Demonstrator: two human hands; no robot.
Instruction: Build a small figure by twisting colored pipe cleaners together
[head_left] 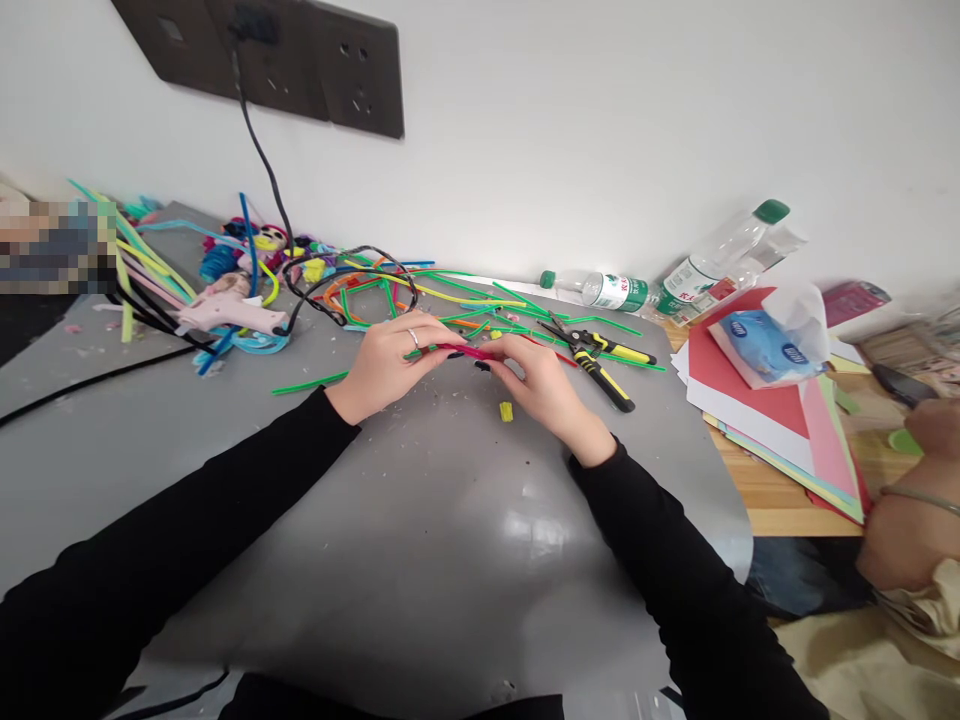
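A magenta strip that looks like a pipe cleaner stretches between my hands above the grey table mat. My left hand, with a ring on one finger, pinches its left end. At the other end, the fingers of my right hand are closed on it. Just below the right fingers lies a small yellow piece. Green pipe cleaners are scattered behind and beside the hands. To the right of my right hand rest pliers with black and yellow handles.
A pink glue gun lies at the left among bundled pipe cleaners and a black cable. Plastic bottles lie along the wall. Coloured paper and a tissue pack are at the right, where another person's arm shows.
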